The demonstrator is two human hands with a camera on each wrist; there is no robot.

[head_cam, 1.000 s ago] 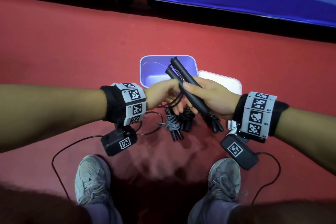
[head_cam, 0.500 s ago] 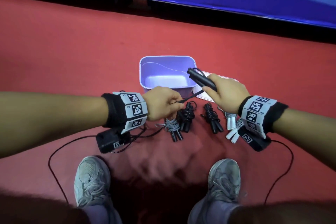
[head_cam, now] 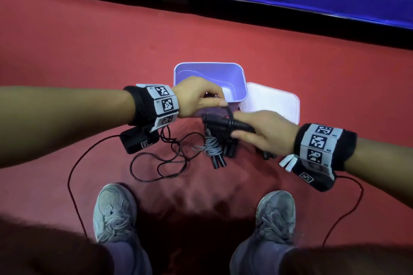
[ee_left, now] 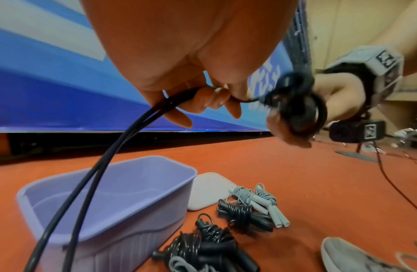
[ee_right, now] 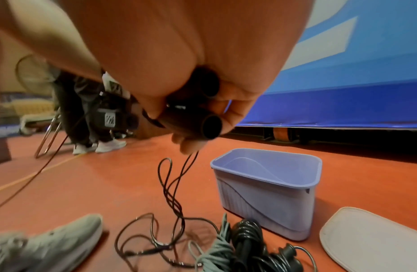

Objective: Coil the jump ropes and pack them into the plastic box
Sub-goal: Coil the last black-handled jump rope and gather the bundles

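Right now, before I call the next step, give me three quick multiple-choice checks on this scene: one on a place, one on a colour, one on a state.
1. Where does the white lid lie?
A. On the floor beside the box
B. Closed on the box
C. Inside the box

2. What colour is the plastic box?
A. Green
B. Lilac
C. Yellow

3. What does the right hand hold?
A. Nothing, fingers straight
B. The lid
C. The two black handles of the rope being coiled

Answers: 1 A, the head view shows it flat on the red floor, at the box's side. 2 B, every view shows lilac walls. 3 C, the right wrist view shows fingers curled round both handle ends.
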